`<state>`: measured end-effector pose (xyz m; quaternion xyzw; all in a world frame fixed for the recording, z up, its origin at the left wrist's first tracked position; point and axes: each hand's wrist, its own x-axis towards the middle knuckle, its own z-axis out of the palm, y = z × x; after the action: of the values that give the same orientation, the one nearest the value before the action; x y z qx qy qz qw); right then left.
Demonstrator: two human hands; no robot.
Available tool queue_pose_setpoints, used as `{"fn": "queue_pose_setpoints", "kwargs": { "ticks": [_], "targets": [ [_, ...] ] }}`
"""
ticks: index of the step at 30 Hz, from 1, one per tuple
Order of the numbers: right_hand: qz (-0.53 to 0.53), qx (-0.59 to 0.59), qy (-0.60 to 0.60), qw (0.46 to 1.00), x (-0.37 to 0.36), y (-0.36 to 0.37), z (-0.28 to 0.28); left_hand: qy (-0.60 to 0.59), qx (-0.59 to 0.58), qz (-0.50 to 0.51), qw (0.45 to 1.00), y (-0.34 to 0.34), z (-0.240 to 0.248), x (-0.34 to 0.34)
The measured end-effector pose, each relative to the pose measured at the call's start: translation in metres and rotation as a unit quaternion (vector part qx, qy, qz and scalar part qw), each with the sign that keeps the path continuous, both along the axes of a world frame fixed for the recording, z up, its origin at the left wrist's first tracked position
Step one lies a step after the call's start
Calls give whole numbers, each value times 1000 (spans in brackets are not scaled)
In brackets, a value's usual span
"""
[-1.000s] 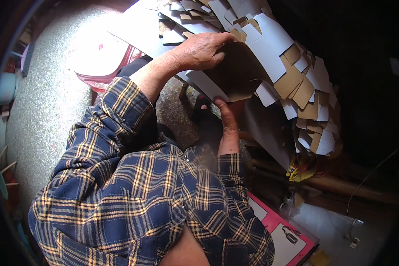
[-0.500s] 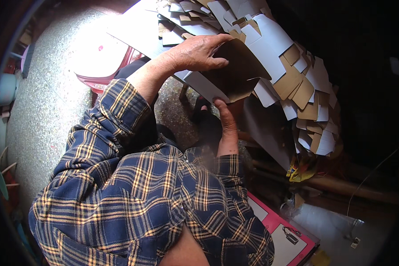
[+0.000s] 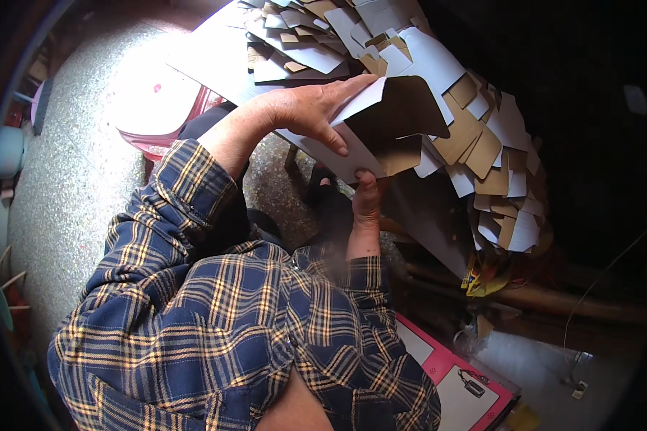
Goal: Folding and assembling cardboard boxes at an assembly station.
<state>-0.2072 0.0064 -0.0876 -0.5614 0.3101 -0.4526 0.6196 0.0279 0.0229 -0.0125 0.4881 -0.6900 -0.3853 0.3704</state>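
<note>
A partly folded paperboard carton [image 3: 338,152], white outside and brown inside, is between my hands with its open end and loose flaps facing right. My left hand [image 3: 310,111] reaches over it from the left. Its thumb presses on the white side wall while the fingers stretch along a raised white flap. From below, my right hand [image 3: 366,201] grips the near lower corner, thumb on the white wall and the other fingers hidden beneath. The carton's underside is out of sight.
A large heap of flat white-and-brown carton pieces [image 3: 474,136] covers the table's far and right side. The white tabletop [image 3: 216,65] shows at the left. Behind it is a red-rimmed stool [image 3: 158,136]. At the lower right lies a pink-and-white box [image 3: 474,391].
My left thumb has moved from over the carton's opening onto its white side wall. The carton has turned and shifted slightly nearer, and a white flap now stands up beside my left fingers.
</note>
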Motion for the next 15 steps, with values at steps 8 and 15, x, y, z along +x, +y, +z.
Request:
{"fn": "queue_pose_setpoints", "kwargs": {
  "ticks": [8, 15],
  "targets": [
    [4, -14, 25, 1000, -4, -6, -4, -22, 8, 9, 1000, -2, 1, -3],
    [-9, -69, 32, 997, -9, -12, -14, -39, -4, 21, 999, -3, -3, -4]
  ]
}}
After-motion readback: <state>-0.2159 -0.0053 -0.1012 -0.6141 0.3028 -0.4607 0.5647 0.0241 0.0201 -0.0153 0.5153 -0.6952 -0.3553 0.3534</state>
